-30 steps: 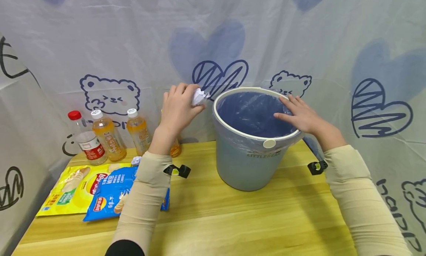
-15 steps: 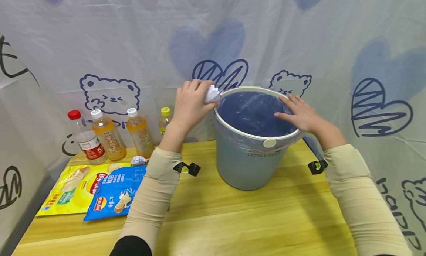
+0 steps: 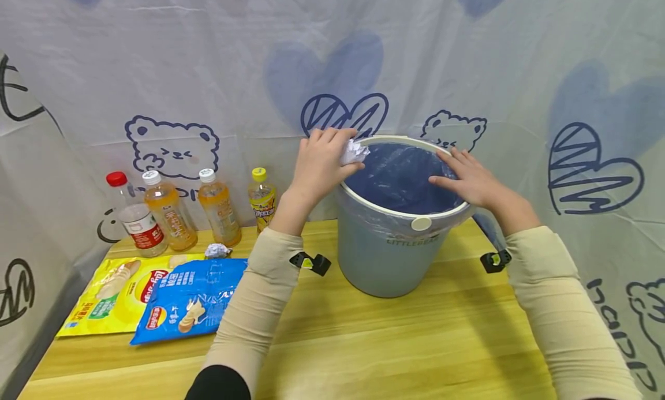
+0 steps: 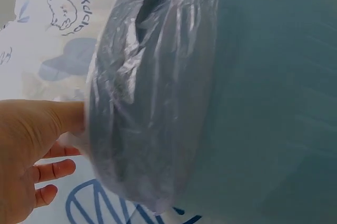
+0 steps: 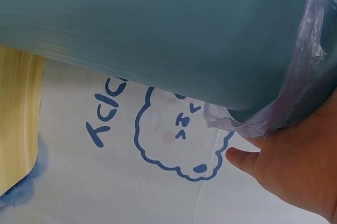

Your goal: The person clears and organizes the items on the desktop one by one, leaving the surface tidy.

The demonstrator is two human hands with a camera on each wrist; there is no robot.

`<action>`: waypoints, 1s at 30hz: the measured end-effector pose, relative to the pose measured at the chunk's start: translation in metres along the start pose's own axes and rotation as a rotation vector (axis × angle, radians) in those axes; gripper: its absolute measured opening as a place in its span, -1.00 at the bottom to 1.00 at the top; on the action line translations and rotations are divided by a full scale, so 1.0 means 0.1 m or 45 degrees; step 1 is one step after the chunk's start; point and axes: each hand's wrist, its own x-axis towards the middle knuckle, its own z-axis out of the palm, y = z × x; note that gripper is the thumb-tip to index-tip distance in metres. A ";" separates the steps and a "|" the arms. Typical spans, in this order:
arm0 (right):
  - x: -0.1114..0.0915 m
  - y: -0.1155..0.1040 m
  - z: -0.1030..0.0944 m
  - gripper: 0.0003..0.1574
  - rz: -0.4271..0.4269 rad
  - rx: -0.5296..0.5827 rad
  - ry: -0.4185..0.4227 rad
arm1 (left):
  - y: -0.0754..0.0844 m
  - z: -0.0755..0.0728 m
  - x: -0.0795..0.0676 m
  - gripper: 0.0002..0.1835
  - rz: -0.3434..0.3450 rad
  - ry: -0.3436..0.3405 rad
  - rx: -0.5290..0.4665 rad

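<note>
My left hand (image 3: 323,164) pinches a crumpled white paper ball (image 3: 355,152) between thumb and fingers, at the left rim of a blue-grey trash can (image 3: 387,261). In the left wrist view the can's wall and lined rim hide most of the paper. A translucent plastic bag (image 4: 152,77) lines the can and folds over its pale rim. On the can's right side, my right hand (image 3: 470,178) rests on the rim with its fingers spread. The right wrist view shows that hand (image 5: 300,161) against the bag's folded edge.
Bottles stand at the back left: a red-capped one (image 3: 140,221), two with white caps (image 3: 171,218) and a yellow-capped one (image 3: 262,199). Before them lie a yellow chip bag (image 3: 104,302), a blue chip bag (image 3: 189,302) and another paper ball (image 3: 217,250). A printed curtain (image 3: 234,59) hangs behind.
My left hand has moved right with the paper ball, from left of the trash can to its rim. The yellow-capped bottle has come into sight. My right hand has stayed put.
</note>
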 end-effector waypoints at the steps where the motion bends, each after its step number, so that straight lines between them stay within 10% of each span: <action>1: 0.00 0.00 0.00 0.04 0.000 0.000 0.000 | 0.01 0.02 0.01 -0.31 -0.002 -0.009 -0.003; 30: 0.00 0.02 0.02 0.02 -0.013 0.028 0.030 | 0.06 0.14 0.03 -0.30 -0.037 -0.132 -0.021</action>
